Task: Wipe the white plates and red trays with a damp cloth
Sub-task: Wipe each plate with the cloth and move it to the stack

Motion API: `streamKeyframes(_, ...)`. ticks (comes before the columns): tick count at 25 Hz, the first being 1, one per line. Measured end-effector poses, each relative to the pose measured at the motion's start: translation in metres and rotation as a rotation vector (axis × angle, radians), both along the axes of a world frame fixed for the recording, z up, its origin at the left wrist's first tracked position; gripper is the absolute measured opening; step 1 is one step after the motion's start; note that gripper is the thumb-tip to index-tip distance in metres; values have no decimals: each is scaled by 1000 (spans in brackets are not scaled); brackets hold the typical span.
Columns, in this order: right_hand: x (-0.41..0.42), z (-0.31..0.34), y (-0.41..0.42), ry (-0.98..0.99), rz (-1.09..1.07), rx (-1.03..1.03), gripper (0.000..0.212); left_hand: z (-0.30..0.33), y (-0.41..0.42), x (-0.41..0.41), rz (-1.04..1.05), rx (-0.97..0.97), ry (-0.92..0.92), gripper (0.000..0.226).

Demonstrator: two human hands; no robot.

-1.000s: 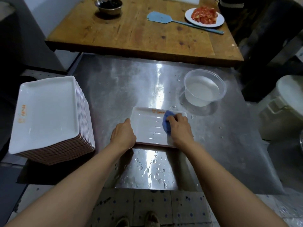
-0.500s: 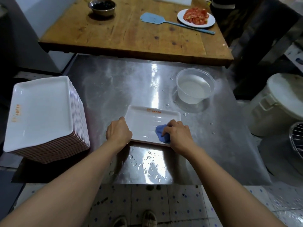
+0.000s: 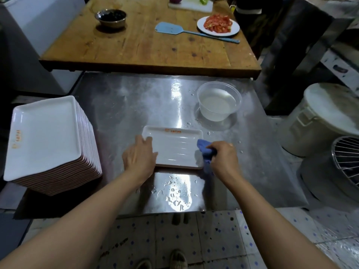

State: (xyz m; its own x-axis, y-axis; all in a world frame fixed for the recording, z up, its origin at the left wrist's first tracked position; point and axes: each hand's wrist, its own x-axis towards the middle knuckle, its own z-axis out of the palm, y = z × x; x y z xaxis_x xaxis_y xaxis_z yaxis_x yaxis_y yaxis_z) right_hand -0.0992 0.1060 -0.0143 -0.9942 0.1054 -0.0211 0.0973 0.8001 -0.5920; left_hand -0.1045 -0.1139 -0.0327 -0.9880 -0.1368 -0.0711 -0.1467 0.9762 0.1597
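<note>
A white rectangular plate (image 3: pixel 174 146) with an orange logo lies on the wet steel table (image 3: pixel 136 105). My left hand (image 3: pixel 138 156) rests on the plate's left edge, fingers over the rim, holding it still. My right hand (image 3: pixel 223 159) grips a bunched blue cloth (image 3: pixel 204 150) at the plate's right edge, part of the cloth hanging past the near right corner. A tall stack of white plates (image 3: pixel 46 140) with reddish undersides stands at the table's left edge.
A clear tub of water (image 3: pixel 219 100) stands right behind the plate. Water drops lie near the front edge. The wooden table (image 3: pixel 147 45) beyond holds a metal bowl, blue spatula and plate of tomato. A white bucket (image 3: pixel 318 119) and wire rack (image 3: pixel 347 162) stand at right.
My right hand has dragged the blue cloth from the plate's far right corner down its right side and now off the right edge. My left hand stays on the left edge.
</note>
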Motion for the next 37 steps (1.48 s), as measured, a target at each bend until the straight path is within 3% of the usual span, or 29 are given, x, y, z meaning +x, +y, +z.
streamKeyframes(3, 0, 7, 4, 6, -85, -96, 38, -4, 22, 4, -311, 63, 34, 33)
streamKeyframes(6, 4, 11, 8, 25, -115, -145, 39, -11, 37, 0, -423, -35, -19, 20)
streamKeyframes(10, 10, 16, 10, 47, -144, -174, 37, -16, 36, -2, -423, -17, 9, 17)
streamKeyframes(16, 15, 22, 13, 22, -198, -249, 36, 0, 35, 8, -454, 100, 235, 9)
streamKeyframes(21, 20, 45, 5, 116, -248, -477, 27, 34, 35, -6, -412, 151, 388, 7)
streamKeyframes(23, 19, 59, 0, 205, -244, -497, 25, 50, 33, -11, -298, 259, 391, 10)
streamKeyframes(26, 13, 85, -11, 301, -206, -513, 22, 76, 22, -10, -139, 587, 408, 5)
streamKeyframes(31, 7, 132, -48, 521, 10, -385, 26, 119, -1, 6, 5, 1009, 338, 23)
streamKeyframes(34, 4, 152, -74, 616, 128, -259, 27, 139, -10, 19, 28, 1152, 320, 23)
streamKeyframes(37, 4, 166, -95, 647, 278, -299, 26, 161, -20, 30, 109, 1284, 338, 24)
